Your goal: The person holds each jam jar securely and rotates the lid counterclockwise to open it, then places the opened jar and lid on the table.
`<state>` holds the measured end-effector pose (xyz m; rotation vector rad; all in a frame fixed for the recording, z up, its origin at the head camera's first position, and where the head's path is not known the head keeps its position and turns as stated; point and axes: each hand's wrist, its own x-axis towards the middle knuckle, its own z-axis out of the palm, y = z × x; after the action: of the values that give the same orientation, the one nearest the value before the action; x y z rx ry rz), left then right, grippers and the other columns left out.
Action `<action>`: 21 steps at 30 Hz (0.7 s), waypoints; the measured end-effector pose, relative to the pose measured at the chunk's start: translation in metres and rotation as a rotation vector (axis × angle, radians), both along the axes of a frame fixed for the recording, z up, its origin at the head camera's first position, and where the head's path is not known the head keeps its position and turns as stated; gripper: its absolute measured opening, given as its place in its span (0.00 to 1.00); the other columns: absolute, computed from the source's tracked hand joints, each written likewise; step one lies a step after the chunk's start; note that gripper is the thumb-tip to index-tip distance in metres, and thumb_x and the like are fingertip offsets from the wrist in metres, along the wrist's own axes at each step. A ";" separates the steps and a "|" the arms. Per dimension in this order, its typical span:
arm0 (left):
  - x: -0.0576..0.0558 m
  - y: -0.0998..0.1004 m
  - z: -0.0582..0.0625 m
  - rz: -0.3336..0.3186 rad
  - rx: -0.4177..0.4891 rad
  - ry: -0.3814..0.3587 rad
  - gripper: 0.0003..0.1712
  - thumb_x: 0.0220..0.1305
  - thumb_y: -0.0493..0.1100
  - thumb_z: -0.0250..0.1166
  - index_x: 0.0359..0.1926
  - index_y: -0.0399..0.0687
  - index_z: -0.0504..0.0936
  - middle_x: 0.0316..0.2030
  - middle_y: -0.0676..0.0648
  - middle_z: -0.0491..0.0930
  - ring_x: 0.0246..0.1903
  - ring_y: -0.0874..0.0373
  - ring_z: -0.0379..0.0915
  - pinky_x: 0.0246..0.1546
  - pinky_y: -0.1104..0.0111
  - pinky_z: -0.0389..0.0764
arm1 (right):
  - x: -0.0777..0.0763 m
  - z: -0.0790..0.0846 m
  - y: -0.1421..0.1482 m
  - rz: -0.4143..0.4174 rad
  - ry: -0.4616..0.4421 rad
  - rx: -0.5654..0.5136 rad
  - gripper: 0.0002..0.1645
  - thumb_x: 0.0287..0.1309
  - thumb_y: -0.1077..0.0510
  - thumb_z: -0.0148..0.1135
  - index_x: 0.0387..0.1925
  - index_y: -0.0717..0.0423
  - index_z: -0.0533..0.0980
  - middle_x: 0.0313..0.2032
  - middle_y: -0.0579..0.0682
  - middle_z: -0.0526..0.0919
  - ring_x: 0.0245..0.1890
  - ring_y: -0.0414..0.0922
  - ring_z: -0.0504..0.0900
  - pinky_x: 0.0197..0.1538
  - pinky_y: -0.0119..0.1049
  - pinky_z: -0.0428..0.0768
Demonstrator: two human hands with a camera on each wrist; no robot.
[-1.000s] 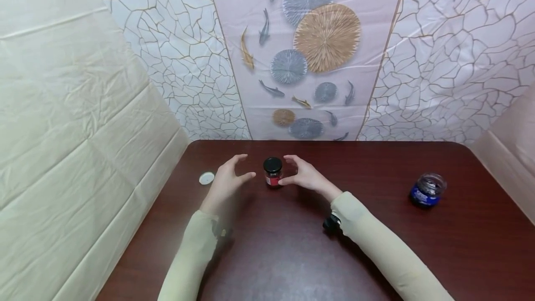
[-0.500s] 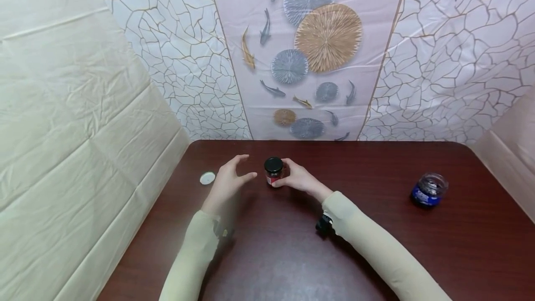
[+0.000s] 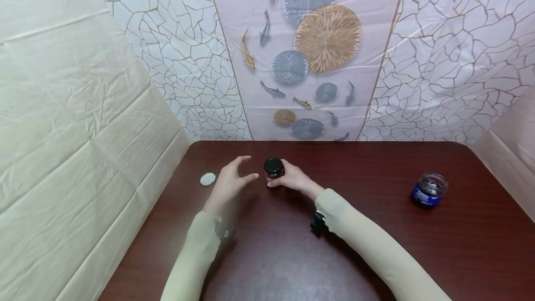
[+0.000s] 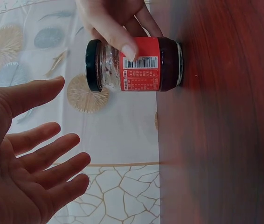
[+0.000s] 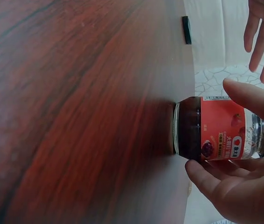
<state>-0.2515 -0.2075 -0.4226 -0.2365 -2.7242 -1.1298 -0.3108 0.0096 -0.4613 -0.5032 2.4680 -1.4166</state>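
Note:
A small glass jar (image 3: 273, 166) with a black lid and a red label stands upright on the table, near the middle of its far side. My right hand (image 3: 296, 179) grips it from the right, thumb on the near side of the label; the right wrist view shows fingers (image 5: 206, 179) along its other side. Dark contents fill the jar's (image 4: 141, 70) lower part, and a barcode faces the left wrist camera. To the left of the jar, apart from it, my left hand (image 3: 227, 184) is held with thumb and fingers spread, holding nothing.
A round lid (image 3: 207, 179), pale side up, lies on the table (image 3: 267, 254) just left of my left hand. Far to the right stands an uncovered glass jar (image 3: 428, 191) with a blue label and dark contents. A patterned cloth (image 3: 326, 41) hangs behind the table.
My right hand has moved left onto the red-labelled jar and now grips it. The left hand has barely shifted; the jar stays in place.

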 end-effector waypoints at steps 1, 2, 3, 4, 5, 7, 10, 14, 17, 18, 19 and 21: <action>0.000 0.000 0.000 0.001 0.002 -0.004 0.34 0.60 0.50 0.75 0.66 0.49 0.75 0.61 0.44 0.79 0.61 0.48 0.73 0.61 0.52 0.74 | -0.001 -0.001 -0.001 0.001 -0.003 -0.003 0.45 0.51 0.54 0.79 0.67 0.61 0.66 0.59 0.58 0.79 0.62 0.54 0.75 0.64 0.53 0.70; 0.000 0.001 0.000 0.001 0.004 -0.008 0.34 0.60 0.50 0.75 0.66 0.49 0.75 0.61 0.44 0.78 0.62 0.48 0.73 0.61 0.52 0.74 | -0.002 -0.001 -0.001 0.002 -0.005 -0.006 0.45 0.51 0.54 0.79 0.66 0.61 0.67 0.59 0.58 0.79 0.62 0.54 0.75 0.65 0.53 0.70; 0.000 0.001 0.000 0.002 0.004 -0.012 0.34 0.60 0.50 0.75 0.66 0.50 0.75 0.61 0.44 0.78 0.62 0.48 0.73 0.61 0.52 0.74 | -0.003 -0.002 -0.002 0.002 -0.005 -0.011 0.45 0.51 0.54 0.79 0.66 0.61 0.67 0.59 0.58 0.78 0.62 0.54 0.75 0.65 0.53 0.70; 0.000 0.001 0.000 0.002 0.006 -0.015 0.34 0.60 0.50 0.75 0.66 0.49 0.75 0.61 0.43 0.78 0.62 0.48 0.73 0.61 0.51 0.74 | -0.003 -0.003 -0.002 0.003 -0.005 -0.013 0.45 0.51 0.54 0.79 0.66 0.61 0.67 0.60 0.57 0.78 0.62 0.54 0.75 0.65 0.53 0.70; 0.000 0.001 0.000 0.002 0.008 -0.019 0.35 0.60 0.50 0.75 0.66 0.49 0.75 0.61 0.43 0.78 0.62 0.48 0.73 0.61 0.51 0.73 | -0.004 -0.004 -0.002 0.005 -0.005 -0.016 0.45 0.51 0.53 0.79 0.66 0.61 0.67 0.60 0.57 0.78 0.62 0.54 0.75 0.65 0.53 0.69; 0.000 0.001 0.000 0.001 0.013 -0.021 0.35 0.60 0.50 0.75 0.66 0.49 0.75 0.62 0.42 0.78 0.62 0.48 0.73 0.61 0.51 0.73 | -0.005 -0.005 -0.003 0.012 -0.007 -0.019 0.46 0.51 0.53 0.79 0.67 0.61 0.67 0.60 0.58 0.78 0.63 0.54 0.74 0.66 0.54 0.68; 0.000 0.002 -0.001 0.000 0.014 -0.021 0.35 0.60 0.50 0.75 0.66 0.48 0.75 0.61 0.42 0.78 0.62 0.47 0.73 0.61 0.50 0.74 | -0.006 -0.005 -0.003 0.027 -0.021 -0.034 0.47 0.51 0.54 0.79 0.69 0.62 0.66 0.62 0.58 0.77 0.64 0.55 0.73 0.67 0.55 0.67; -0.001 0.003 -0.002 -0.009 0.017 -0.028 0.35 0.60 0.49 0.75 0.66 0.47 0.75 0.62 0.41 0.77 0.62 0.47 0.73 0.60 0.50 0.74 | -0.006 -0.004 -0.003 0.026 -0.057 -0.070 0.47 0.51 0.57 0.78 0.69 0.62 0.66 0.62 0.59 0.77 0.64 0.55 0.73 0.67 0.55 0.67; -0.001 0.003 -0.002 -0.011 0.019 -0.036 0.35 0.60 0.50 0.75 0.66 0.48 0.75 0.62 0.41 0.77 0.62 0.47 0.73 0.61 0.50 0.74 | -0.006 -0.005 -0.003 0.014 -0.069 -0.080 0.46 0.50 0.58 0.79 0.68 0.62 0.68 0.60 0.58 0.78 0.62 0.55 0.75 0.66 0.55 0.69; 0.000 0.003 -0.002 -0.010 0.021 -0.037 0.35 0.60 0.50 0.75 0.66 0.47 0.75 0.62 0.41 0.77 0.62 0.47 0.73 0.61 0.50 0.74 | -0.006 -0.005 -0.003 0.010 -0.066 -0.079 0.45 0.50 0.58 0.79 0.68 0.62 0.68 0.59 0.58 0.79 0.61 0.54 0.75 0.65 0.54 0.70; 0.000 0.003 -0.002 -0.010 0.021 -0.037 0.35 0.60 0.50 0.75 0.66 0.47 0.75 0.62 0.41 0.77 0.62 0.46 0.73 0.61 0.50 0.74 | -0.006 -0.006 -0.003 0.006 -0.063 -0.076 0.45 0.49 0.57 0.79 0.67 0.62 0.69 0.59 0.57 0.79 0.61 0.54 0.76 0.64 0.54 0.70; 0.000 0.003 -0.002 -0.010 0.020 -0.034 0.35 0.60 0.50 0.75 0.66 0.47 0.75 0.62 0.41 0.77 0.63 0.45 0.72 0.61 0.50 0.73 | -0.006 -0.006 -0.004 -0.002 -0.055 -0.074 0.44 0.49 0.57 0.80 0.66 0.62 0.70 0.58 0.57 0.80 0.59 0.53 0.77 0.62 0.53 0.72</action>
<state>-0.2515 -0.2049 -0.4242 -0.2308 -2.7424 -1.1735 -0.3166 0.0058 -0.4672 -0.4706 2.3810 -1.5070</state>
